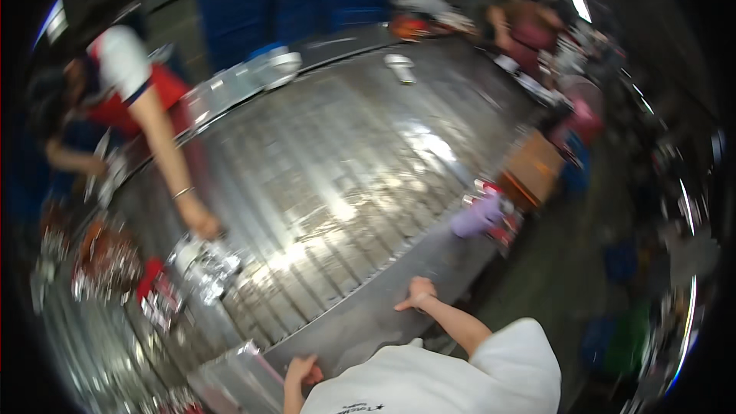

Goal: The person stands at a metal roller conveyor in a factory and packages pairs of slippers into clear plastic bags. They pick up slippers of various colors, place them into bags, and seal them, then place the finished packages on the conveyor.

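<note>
My left hand [302, 370] rests with fingers curled on the near rim of a wide metal roller table [337, 176], beside a clear plastic bag [239, 378]. Whether it grips anything I cannot tell. My right hand [418, 292] lies flat on the same steel rim [383, 314], fingers spread and holding nothing. Both my arms come out of white sleeves at the lower edge.
Across the table a person in a red and white top reaches a hand [201, 222] toward shiny wrapped packets [203, 264]. Another person [529, 27] stands at the far right end. A brown cardboard box [534, 169], a lilac object [477, 218] and blue crates [253, 0] surround the table.
</note>
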A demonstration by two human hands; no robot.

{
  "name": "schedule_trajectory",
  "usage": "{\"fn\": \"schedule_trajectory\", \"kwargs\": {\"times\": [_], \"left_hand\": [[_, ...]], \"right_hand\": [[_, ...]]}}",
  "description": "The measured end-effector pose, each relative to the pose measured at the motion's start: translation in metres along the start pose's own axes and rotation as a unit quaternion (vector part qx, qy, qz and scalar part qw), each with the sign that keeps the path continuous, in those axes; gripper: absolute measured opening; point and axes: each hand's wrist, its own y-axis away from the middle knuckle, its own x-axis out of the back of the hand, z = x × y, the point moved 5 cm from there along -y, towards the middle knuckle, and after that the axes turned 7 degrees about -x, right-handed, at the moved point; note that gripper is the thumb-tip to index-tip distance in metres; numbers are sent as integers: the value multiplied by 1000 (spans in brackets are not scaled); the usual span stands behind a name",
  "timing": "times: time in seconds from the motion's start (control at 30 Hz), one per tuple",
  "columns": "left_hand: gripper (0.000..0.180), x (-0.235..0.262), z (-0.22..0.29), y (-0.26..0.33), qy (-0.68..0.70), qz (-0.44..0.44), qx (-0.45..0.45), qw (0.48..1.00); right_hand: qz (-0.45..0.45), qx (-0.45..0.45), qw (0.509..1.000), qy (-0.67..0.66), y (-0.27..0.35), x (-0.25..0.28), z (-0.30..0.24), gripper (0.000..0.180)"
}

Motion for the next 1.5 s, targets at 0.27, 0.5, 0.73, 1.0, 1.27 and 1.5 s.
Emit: {"fn": "schedule_trajectory", "kwargs": {"times": [0.27,0.5,0.73,1.0,1.27,1.5], "left_hand": [[59,2,-11,11,33,41,-25,998],[61,4,-9,17,11,51,-24,998],[60,5,-12,15,8,35,-27,999],[59,10,-18,11,16,34,-29,999],[61,8,-24,1,2,26,-28,999],[61,5,-24,1,15,23,13,1000]], "right_hand": [[4,-61,998,-27,9,-14,11,102],[-1,-82,996,-35,0,-29,13,105],[-21,-93,995,-8,7,-17,4,107],[-36,-34,998,-26,31,3,7,107],[-14,-61,996,-65,17,-14,18,109],[-28,-67,996,-54,17,-16,20,111]]}}
